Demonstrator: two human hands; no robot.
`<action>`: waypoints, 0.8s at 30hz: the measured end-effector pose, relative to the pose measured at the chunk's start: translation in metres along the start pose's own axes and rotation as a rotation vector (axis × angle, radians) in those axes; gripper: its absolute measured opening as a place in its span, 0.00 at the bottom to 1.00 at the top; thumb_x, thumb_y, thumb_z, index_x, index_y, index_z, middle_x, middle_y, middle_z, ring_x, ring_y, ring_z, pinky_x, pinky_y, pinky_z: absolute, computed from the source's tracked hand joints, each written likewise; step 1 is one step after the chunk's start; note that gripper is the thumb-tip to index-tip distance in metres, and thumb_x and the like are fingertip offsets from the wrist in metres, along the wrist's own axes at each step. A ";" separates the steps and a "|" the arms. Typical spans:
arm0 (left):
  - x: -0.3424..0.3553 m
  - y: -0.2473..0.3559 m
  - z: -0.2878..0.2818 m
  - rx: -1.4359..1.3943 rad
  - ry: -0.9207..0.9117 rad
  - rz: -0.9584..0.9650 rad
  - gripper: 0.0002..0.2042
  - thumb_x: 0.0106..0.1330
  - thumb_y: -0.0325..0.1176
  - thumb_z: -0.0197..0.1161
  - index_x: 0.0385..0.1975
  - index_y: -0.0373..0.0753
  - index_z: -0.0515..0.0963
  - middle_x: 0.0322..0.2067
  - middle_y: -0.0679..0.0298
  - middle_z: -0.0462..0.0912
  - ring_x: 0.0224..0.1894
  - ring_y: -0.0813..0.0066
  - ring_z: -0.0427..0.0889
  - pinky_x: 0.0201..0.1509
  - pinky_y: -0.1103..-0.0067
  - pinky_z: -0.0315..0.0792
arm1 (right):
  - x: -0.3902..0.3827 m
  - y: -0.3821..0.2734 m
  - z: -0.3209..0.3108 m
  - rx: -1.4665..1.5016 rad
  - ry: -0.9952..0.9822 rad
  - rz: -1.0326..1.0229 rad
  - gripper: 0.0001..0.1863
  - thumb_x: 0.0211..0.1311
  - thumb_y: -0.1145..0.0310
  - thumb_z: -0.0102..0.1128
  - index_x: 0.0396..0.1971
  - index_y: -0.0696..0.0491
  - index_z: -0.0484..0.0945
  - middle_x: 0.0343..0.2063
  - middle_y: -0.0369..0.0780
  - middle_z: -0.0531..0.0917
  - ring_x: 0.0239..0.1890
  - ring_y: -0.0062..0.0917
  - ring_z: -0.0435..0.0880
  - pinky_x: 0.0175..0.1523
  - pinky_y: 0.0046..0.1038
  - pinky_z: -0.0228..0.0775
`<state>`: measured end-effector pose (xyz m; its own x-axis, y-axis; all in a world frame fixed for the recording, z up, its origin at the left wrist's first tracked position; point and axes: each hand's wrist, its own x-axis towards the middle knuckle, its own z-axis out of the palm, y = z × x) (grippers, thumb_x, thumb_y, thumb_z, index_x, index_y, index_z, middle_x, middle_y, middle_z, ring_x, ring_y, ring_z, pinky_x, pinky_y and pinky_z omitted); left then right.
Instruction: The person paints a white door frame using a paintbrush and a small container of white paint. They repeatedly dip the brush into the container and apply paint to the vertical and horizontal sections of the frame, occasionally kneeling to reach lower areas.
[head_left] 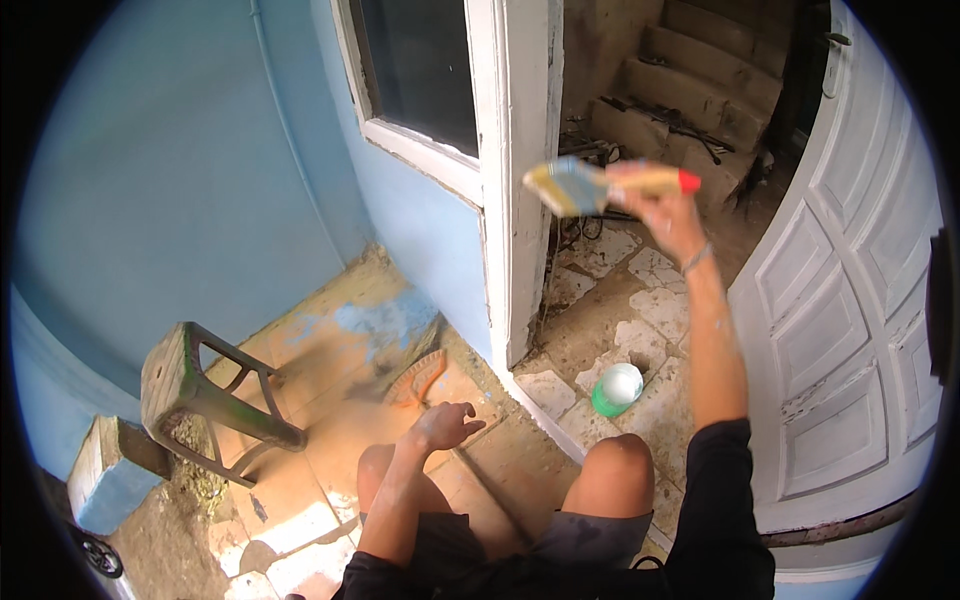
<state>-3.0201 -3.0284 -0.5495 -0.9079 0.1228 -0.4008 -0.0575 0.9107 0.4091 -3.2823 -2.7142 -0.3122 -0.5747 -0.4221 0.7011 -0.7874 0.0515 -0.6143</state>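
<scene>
My right hand [670, 215] is raised in front of the doorway, its fingers wrapped round the wooden handle of a wide paintbrush [580, 188]. The brush has a red handle end, and its pale bristles point left toward the white door frame [515, 190], with some motion blur. By my left knee, my left hand [445, 428] hangs with loosely bent fingers and holds nothing. An orange broom [428, 380] lies on the floor just beyond it, the handle passing between my legs. A green tub [617, 388] with white paint inside stands on the floor beyond my right knee.
On the left are a worn stool [175, 385] and a blue-and-grey block [118, 475], near a light blue wall [190, 170]. A white panelled door [830, 330] stands ajar at right. Beyond the doorway, concrete steps [690, 75] rise past scattered dark rods.
</scene>
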 end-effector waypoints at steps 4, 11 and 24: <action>-0.004 -0.003 -0.002 -0.058 0.024 -0.016 0.25 0.72 0.54 0.58 0.53 0.36 0.79 0.40 0.47 0.87 0.49 0.49 0.84 0.55 0.62 0.76 | 0.097 -0.051 -0.029 0.208 0.148 -0.302 0.15 0.62 0.71 0.71 0.48 0.59 0.84 0.46 0.39 0.87 0.47 0.21 0.84 0.54 0.26 0.78; -0.009 -0.004 0.001 0.067 0.011 0.013 0.25 0.72 0.54 0.57 0.53 0.36 0.79 0.41 0.46 0.87 0.50 0.49 0.84 0.55 0.62 0.76 | 0.055 -0.047 0.048 -0.190 0.473 -0.576 0.13 0.65 0.72 0.67 0.48 0.56 0.85 0.49 0.40 0.88 0.50 0.23 0.86 0.61 0.29 0.75; -0.014 -0.011 -0.003 -0.030 -0.002 -0.027 0.25 0.73 0.54 0.56 0.54 0.36 0.78 0.41 0.47 0.87 0.50 0.50 0.84 0.56 0.62 0.76 | 0.067 -0.037 -0.004 -0.032 0.145 -0.343 0.13 0.63 0.73 0.69 0.47 0.57 0.85 0.48 0.38 0.86 0.48 0.21 0.84 0.57 0.25 0.77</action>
<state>-3.0076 -3.0417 -0.5459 -0.9049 0.0992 -0.4139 -0.0943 0.9016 0.4222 -3.2924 -2.7407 -0.2411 -0.3004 -0.2875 0.9094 -0.9448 -0.0409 -0.3251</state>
